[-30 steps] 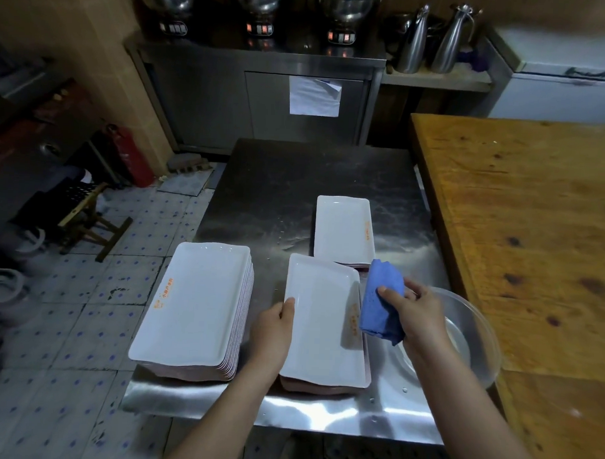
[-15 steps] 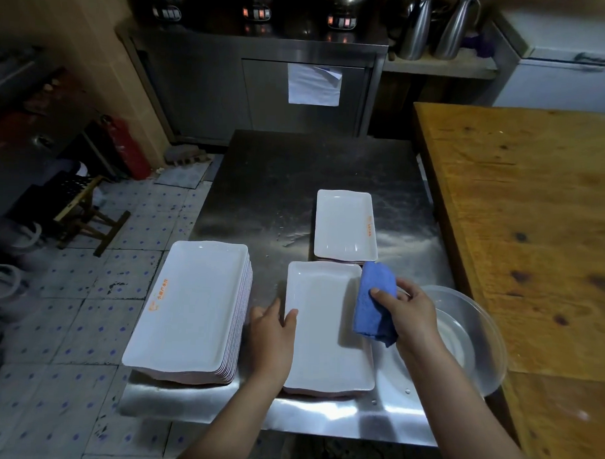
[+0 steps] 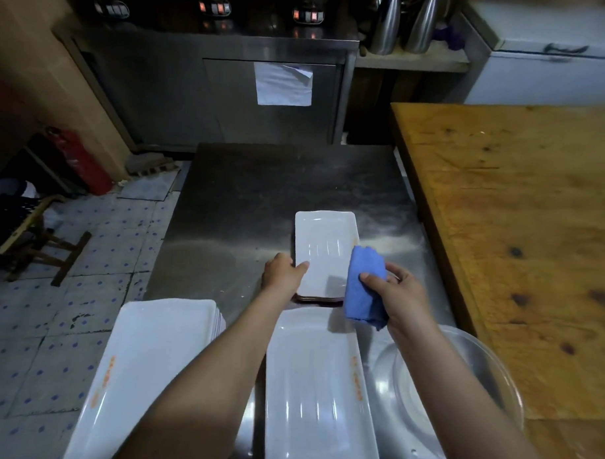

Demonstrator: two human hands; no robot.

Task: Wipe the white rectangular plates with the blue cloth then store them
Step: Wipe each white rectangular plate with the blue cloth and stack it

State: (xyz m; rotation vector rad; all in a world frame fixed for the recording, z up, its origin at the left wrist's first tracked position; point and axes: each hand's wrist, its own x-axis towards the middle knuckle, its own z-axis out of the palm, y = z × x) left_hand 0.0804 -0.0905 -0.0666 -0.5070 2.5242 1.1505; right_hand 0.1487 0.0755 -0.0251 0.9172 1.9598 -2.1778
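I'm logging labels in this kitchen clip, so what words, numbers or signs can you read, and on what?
Nothing is readable.
Orange print along the near plate: too blurred.
Orange print on the left plate stack: too blurred.
Far plate, gripped by the left hand: no print shows.
Paper sheet on the cabinet door: no writing legible.
Lit red displays on the cookers: too small.

Commercial kitchen: steel prep table [image 3: 247,193], steel cabinet [image 3: 210,88] under a row of cookers [image 3: 213,6], metal jugs [image 3: 387,23], chest freezer [image 3: 556,77], stacked white plates [image 3: 145,368], tiled floor [image 3: 51,323].
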